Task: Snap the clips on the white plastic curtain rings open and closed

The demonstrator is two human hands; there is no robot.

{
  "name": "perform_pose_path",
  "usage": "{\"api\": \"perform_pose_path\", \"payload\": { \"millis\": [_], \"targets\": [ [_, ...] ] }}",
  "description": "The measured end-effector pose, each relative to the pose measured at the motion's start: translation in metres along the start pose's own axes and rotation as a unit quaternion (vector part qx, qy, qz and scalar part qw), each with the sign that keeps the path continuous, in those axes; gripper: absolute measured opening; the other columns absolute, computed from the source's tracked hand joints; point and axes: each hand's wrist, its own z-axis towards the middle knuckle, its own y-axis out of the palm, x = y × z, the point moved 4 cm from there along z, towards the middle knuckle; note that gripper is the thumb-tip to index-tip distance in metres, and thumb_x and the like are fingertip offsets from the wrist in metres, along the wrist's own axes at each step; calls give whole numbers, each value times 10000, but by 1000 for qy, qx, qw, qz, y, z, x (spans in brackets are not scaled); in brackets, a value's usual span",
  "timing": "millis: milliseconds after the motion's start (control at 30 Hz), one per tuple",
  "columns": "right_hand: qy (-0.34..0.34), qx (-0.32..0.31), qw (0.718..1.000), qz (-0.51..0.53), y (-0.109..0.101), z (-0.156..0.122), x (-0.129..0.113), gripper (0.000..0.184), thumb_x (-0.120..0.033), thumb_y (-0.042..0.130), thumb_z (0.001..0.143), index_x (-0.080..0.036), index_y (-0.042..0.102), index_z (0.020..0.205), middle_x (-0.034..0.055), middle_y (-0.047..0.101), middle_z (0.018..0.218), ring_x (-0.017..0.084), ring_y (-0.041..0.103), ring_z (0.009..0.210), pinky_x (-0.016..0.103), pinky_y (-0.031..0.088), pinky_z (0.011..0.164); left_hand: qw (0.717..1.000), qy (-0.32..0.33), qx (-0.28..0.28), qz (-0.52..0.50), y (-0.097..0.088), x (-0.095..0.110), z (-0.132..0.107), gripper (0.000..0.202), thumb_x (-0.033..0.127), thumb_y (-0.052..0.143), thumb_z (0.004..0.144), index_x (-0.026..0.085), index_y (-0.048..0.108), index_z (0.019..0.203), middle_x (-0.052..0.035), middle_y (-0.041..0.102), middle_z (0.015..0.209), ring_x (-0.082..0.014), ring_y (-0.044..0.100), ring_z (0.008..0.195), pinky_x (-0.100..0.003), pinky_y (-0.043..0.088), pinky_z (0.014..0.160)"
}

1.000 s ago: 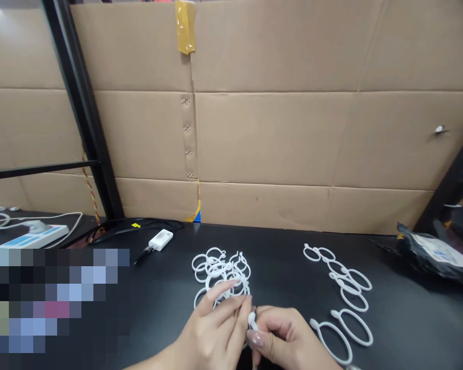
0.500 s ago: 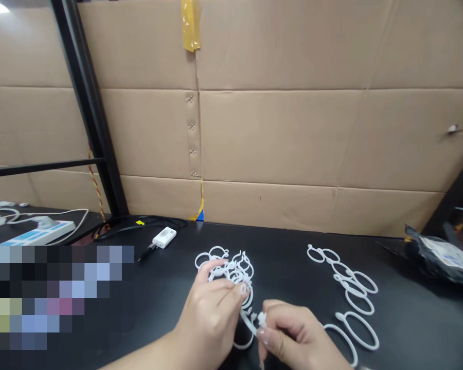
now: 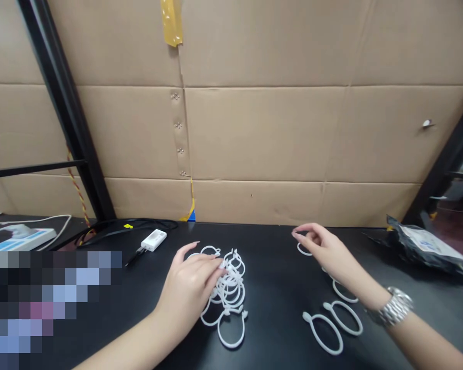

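Note:
A pile of white plastic snap rings [image 3: 231, 288], loops with knobbed ends, lies on the black table. My left hand [image 3: 195, 280] rests over the pile's left side, with thumb and a finger closed on a ring at its edge. One ring [image 3: 232, 345] at the front of the pile has its ends apart. Far right of the pile, my right hand [image 3: 320, 246] has thumb and fingertips together just above a ring [image 3: 304, 250]. Whether anything is between these fingertips is hidden. More loose rings [image 3: 343, 318] run toward me beneath and below that forearm.
A white adapter [image 3: 153, 240] with a dark plug lies left of the pile. A power strip [image 3: 31, 239] and cables are farther left. A black plastic bag [image 3: 428, 246] sits at the right. A cardboard wall [image 3: 254, 133] stands behind, and a blurred patch covers the lower left.
My right hand has left the pile's front and moved up and right to the far loose rings. My left hand has stayed at the pile. The view has turned slightly right.

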Motion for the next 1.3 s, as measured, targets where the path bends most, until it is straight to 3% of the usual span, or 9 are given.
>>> {"api": "perform_pose_path", "payload": {
  "millis": [133,267,400,600,800,900,1033,1100,1300],
  "targets": [
    [54,19,992,-111,-5,23,55,277,-471,602,729,-194,580,719,52,554,728,247,560,685,341,370,597,1000,-11,7,10,1,-8,0,85,232,630,832,195,683,887,-24,755,792,-212,706,763,-518,377,936],
    [54,-24,986,-158,12,24,75,356,-557,634,672,-206,583,653,46,580,706,253,584,663,345,370,607,1000,-23,6,19,1,-9,0,105,249,605,847,192,669,908,-42,754,848,-214,705,795,-502,402,925],
    [36,-51,980,-188,23,23,75,347,-533,612,704,-211,555,590,43,593,720,247,590,700,349,367,642,999,-30,-5,24,1,-11,0,145,227,570,863,194,641,985,-44,750,864,-207,701,821,-477,442,897],
    [31,-89,974,-204,25,24,74,291,-432,585,749,-210,541,566,34,619,693,215,599,659,302,366,585,998,-37,-22,34,0,-10,0,289,136,492,877,193,568,1150,-91,688,1094,-223,651,991,-465,475,884],
    [54,-115,967,-219,22,20,74,394,-576,610,714,-207,548,592,51,638,709,249,613,688,344,386,608,995,-47,-58,59,1,-2,-1,351,158,487,878,171,517,1228,-136,505,1338,-276,494,1199,-495,455,926],
    [63,-142,963,-220,23,17,74,338,-497,617,769,-190,564,638,37,643,728,224,616,699,354,424,639,995,-55,-67,57,1,-1,-2,359,166,465,890,164,495,1248,-145,460,1370,-284,475,1211,-508,447,935],
    [73,-167,959,-217,27,15,71,215,-351,548,893,-147,609,862,21,640,861,158,612,742,343,492,700,995,-52,-68,43,2,0,-2,358,146,430,897,152,490,1250,-150,437,1381,-281,462,1218,-506,443,943],
    [76,-166,961,-209,28,15,68,205,-334,529,908,-146,608,892,19,638,863,143,608,721,320,500,678,996,-50,-69,39,2,1,-2,360,144,430,896,146,487,1252,-151,428,1383,-278,451,1222,-497,442,948],
    [68,-109,976,-173,16,21,69,228,-405,568,808,-191,583,730,39,645,718,175,597,638,269,411,555,996,-42,-67,33,3,4,-3,347,151,441,900,141,497,1243,-151,431,1376,-272,448,1212,-475,444,951]
  ]
}}
